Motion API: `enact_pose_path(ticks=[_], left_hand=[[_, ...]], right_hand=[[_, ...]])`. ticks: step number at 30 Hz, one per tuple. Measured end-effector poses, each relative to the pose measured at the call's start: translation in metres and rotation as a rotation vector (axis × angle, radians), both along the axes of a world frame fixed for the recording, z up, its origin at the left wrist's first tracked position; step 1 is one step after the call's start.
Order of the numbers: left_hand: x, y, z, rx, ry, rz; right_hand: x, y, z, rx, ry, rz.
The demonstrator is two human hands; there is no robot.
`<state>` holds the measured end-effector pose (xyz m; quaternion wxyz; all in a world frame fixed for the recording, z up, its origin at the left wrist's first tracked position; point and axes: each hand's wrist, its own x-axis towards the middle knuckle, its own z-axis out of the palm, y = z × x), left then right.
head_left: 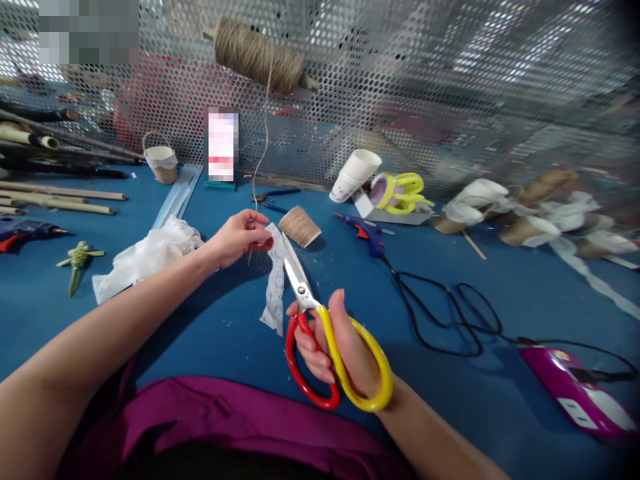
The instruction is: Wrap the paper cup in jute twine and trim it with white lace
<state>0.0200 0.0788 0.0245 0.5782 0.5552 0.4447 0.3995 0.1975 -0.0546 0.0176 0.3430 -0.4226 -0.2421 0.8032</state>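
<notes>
From where I'm standing, the L hand (243,237) has the top end of a lace strip (275,287) pinched btwn thumb & fingers, just over the desk (215,353). Strip hangs down twd the person, lower end near the desktop. R hand (356,353) has its grip wrapped round the handles of the scissors (302,291), blades looking together or nearly so, alongside the strip; can't tell if they touch it.

Progress, approx: strip looks separate from the lace pile (150,257) on the left, so I'd call that bit done. The brown cup (299,227) lies tipped just past the strip, twine-covered, no lace on it that I can see, so trimming is prob. unfinished there. The handled cup (163,172) at the back left has a white band & looks complete; more cups w/ white trim (530,230) sit far right. Glue gun (369,237) lies right of the brown cup, unheld.
</notes>
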Motion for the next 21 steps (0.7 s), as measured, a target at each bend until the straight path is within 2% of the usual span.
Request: enact_pose_path(ticks=[4,7,15,21], left_hand=[[0.001,-0.006,0.007,-0.205,-0.391,-0.006],[0.005,-0.01,0.008,-0.263,-0.488,-0.034],[0.006,-0.015,0.007,-0.245,-0.525,-0.064],[-0.006,-0.01,0.016,-0.218,-0.469,-0.128]], right_hand=[[0.001,-0.004,0.003,0.066,-0.046,-0.008],[0.001,-0.007,0.003,0.104,-0.067,0.002],[0.005,-0.013,-0.002,0.258,-0.129,0.039],[0.013,-0.018,0.001,0.365,-0.157,0.078]])
